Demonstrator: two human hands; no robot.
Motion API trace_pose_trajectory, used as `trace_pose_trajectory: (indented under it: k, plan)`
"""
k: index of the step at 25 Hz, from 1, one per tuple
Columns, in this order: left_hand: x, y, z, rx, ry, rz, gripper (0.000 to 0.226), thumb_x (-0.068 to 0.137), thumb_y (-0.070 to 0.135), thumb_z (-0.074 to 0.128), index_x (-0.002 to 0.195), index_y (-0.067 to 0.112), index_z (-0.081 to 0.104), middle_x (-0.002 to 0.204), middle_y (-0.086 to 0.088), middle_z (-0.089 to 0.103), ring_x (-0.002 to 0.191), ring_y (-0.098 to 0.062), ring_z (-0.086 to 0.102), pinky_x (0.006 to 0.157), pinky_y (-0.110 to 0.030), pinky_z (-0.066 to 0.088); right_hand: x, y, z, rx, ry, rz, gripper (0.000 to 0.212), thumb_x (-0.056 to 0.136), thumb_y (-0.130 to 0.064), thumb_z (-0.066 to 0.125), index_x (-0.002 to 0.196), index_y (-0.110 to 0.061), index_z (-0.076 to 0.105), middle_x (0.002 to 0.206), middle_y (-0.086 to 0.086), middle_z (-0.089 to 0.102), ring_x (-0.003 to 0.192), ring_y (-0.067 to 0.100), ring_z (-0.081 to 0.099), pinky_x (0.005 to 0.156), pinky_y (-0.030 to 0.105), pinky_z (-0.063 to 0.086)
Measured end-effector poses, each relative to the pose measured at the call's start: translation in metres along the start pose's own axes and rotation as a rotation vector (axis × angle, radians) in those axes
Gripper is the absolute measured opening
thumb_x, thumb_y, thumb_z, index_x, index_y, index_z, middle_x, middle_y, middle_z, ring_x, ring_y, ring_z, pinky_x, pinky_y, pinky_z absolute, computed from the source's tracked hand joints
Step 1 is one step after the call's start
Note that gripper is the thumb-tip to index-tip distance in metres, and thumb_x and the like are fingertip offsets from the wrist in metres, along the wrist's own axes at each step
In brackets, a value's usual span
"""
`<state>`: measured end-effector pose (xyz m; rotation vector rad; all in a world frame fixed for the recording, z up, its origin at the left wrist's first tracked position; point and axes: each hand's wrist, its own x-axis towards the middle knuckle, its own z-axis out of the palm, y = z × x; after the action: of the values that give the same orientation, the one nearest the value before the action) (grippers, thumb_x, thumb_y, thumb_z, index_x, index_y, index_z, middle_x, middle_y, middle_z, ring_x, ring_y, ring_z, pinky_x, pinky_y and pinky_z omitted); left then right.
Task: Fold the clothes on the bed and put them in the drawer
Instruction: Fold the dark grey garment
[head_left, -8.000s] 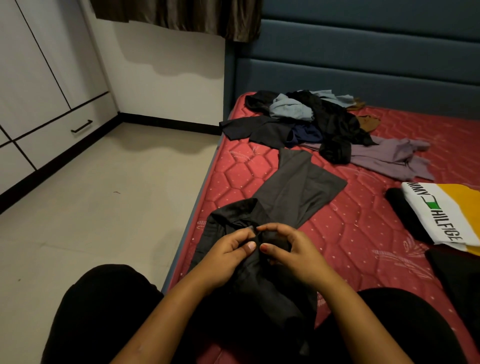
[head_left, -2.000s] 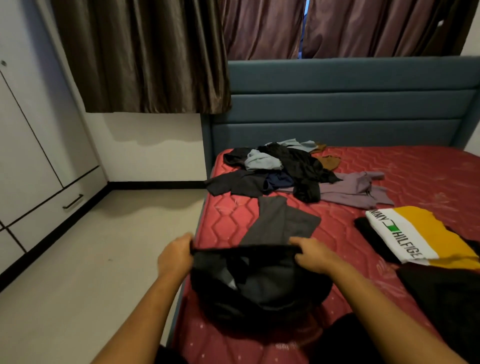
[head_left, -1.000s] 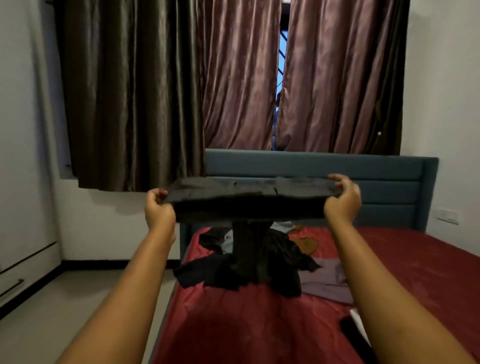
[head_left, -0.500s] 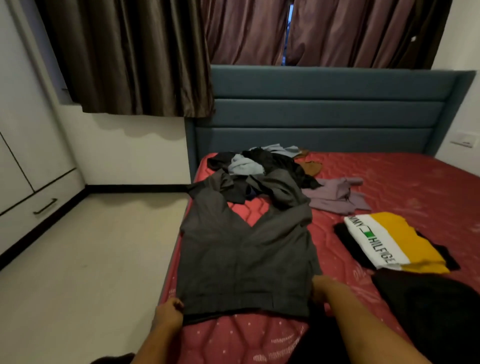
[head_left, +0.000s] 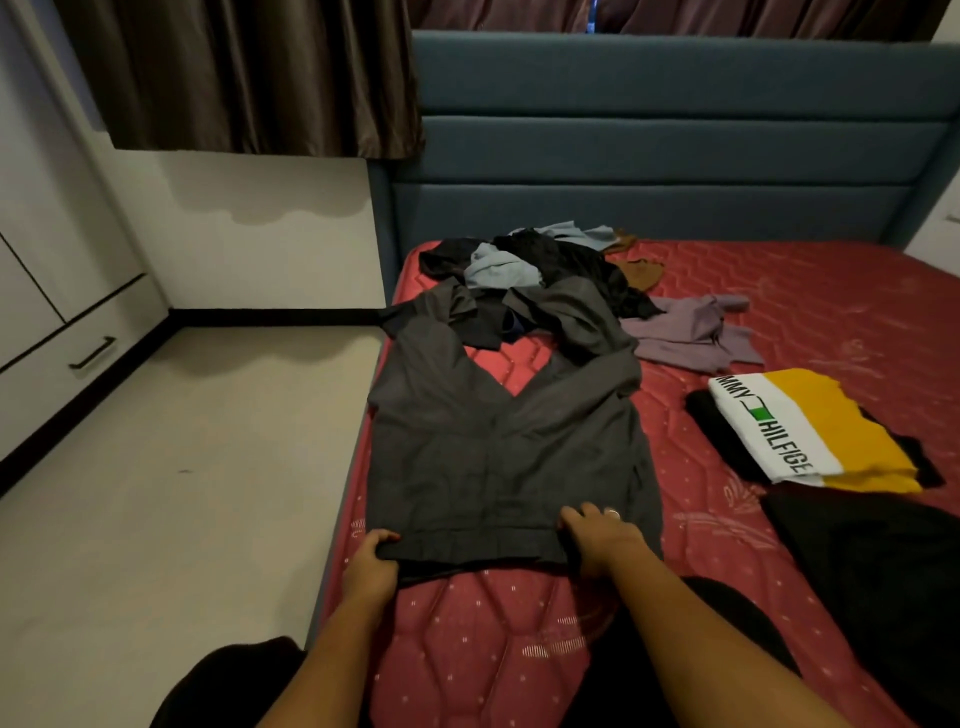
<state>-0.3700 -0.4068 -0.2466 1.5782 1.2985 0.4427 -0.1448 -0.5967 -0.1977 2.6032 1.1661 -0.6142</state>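
Grey trousers (head_left: 498, 457) lie spread flat on the bed (head_left: 493, 649), waistband nearest the person. Left hand (head_left: 370, 564) pinches the waistband's left corner, fingers curled. Right hand (head_left: 602, 535) lies on the waistband's right end; whether it grips cannot be told. Unfolded pile (head_left: 545, 270) lies beyond the trousers, folded shirt (head_left: 810, 431) to their right.

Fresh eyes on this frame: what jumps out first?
The grey trousers spread flat along the left edge of the red mattress, left hand pinching the waistband, right hand resting on it. Next, the folded white-and-yellow shirt to the right and the unfolded pile by the blue headboard.
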Motion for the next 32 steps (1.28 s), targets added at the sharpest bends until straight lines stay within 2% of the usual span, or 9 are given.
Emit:
trace_pose_trajectory:
  k: [9,14,18,21,23,26,29,31,32]
  plan:
    - [-0.010,0.015,0.005,0.002,0.088,0.211,0.045,0.071,-0.021,0.046,0.091,0.014,0.065,0.091,-0.003,0.060,0.077,-0.016,0.056,0.056,-0.008,0.040,0.010,0.015,0.002,-0.132,-0.001,0.099,0.066,0.089,-0.019,0.057,0.143,-0.025,0.020,0.138,0.005,0.045,0.126,0.029,0.044,0.098,0.046,0.039]
    - [-0.005,0.006,0.007,0.070,0.093,0.250,0.053,0.065,-0.024,0.043,0.096,0.010,0.069,0.101,-0.008,0.060,0.091,-0.022,0.055,0.075,-0.024,0.045,0.012,0.046,-0.002,0.006,0.131,0.355,0.040,0.097,-0.014,0.039,0.134,-0.025,0.050,0.137,0.001,0.051,0.128,0.026,0.042,0.097,0.038,0.043]
    - [-0.006,0.002,0.004,0.232,0.026,0.254,0.048,0.071,-0.020,0.045,0.098,0.010,0.071,0.103,-0.007,0.053,0.093,-0.019,0.050,0.092,-0.028,0.042,0.007,0.065,-0.002,0.151,0.139,0.477,0.041,0.099,-0.019,0.035,0.137,-0.027,0.047,0.141,0.007,0.043,0.129,0.029,0.039,0.099,0.040,0.042]
    - [-0.001,-0.003,0.008,0.183,0.066,0.138,0.036,0.073,-0.003,0.043,0.087,0.016,0.070,0.105,-0.014,0.054,0.091,-0.025,0.053,0.095,-0.035,0.044,0.007,0.066,0.009,0.250,0.027,0.412,0.040,0.096,-0.024,0.043,0.135,-0.029,0.045,0.141,0.011,0.035,0.128,0.035,0.040,0.104,0.041,0.040]
    - [0.006,-0.008,0.006,0.050,0.126,0.015,0.032,0.071,0.005,0.038,0.077,0.021,0.065,0.101,-0.019,0.063,0.088,-0.034,0.060,0.080,-0.040,0.051,0.010,0.069,0.012,0.287,0.006,0.380,0.040,0.090,-0.021,0.048,0.131,-0.026,0.047,0.136,0.015,0.035,0.123,0.038,0.046,0.105,0.042,0.041]
    - [-0.004,0.007,0.003,-0.310,0.093,-0.202,0.036,0.083,-0.010,0.031,0.084,0.014,0.058,0.092,-0.014,0.062,0.076,-0.027,0.058,0.062,-0.030,0.047,0.016,0.069,0.016,0.297,0.049,0.379,0.040,0.089,-0.016,0.049,0.129,-0.020,0.045,0.134,0.018,0.034,0.118,0.039,0.050,0.102,0.039,0.043]
    - [-0.015,0.016,0.001,-0.540,0.032,-0.292,0.040,0.087,-0.014,0.024,0.091,0.010,0.056,0.094,-0.012,0.059,0.076,-0.024,0.056,0.063,-0.031,0.047,0.016,0.060,0.019,0.287,0.056,0.387,0.037,0.097,-0.020,0.046,0.131,-0.007,0.051,0.136,0.017,0.046,0.122,0.029,0.048,0.089,0.024,0.041]
    - [-0.016,0.015,-0.005,-0.585,-0.019,-0.318,0.044,0.086,-0.016,0.023,0.089,0.011,0.058,0.105,-0.014,0.058,0.080,-0.025,0.056,0.067,-0.033,0.048,0.015,0.058,0.017,0.456,0.059,0.426,0.037,0.098,-0.017,0.044,0.131,-0.002,0.052,0.137,0.017,0.049,0.125,0.028,0.048,0.082,0.013,0.042]
    - [-0.016,0.016,-0.009,-0.601,-0.047,-0.339,0.046,0.086,-0.017,0.022,0.093,0.010,0.059,0.109,-0.015,0.058,0.082,-0.026,0.056,0.067,-0.034,0.049,0.017,0.060,0.015,0.629,0.109,0.475,0.039,0.098,-0.016,0.043,0.132,0.000,0.052,0.139,0.017,0.048,0.127,0.028,0.048,0.090,0.015,0.042]
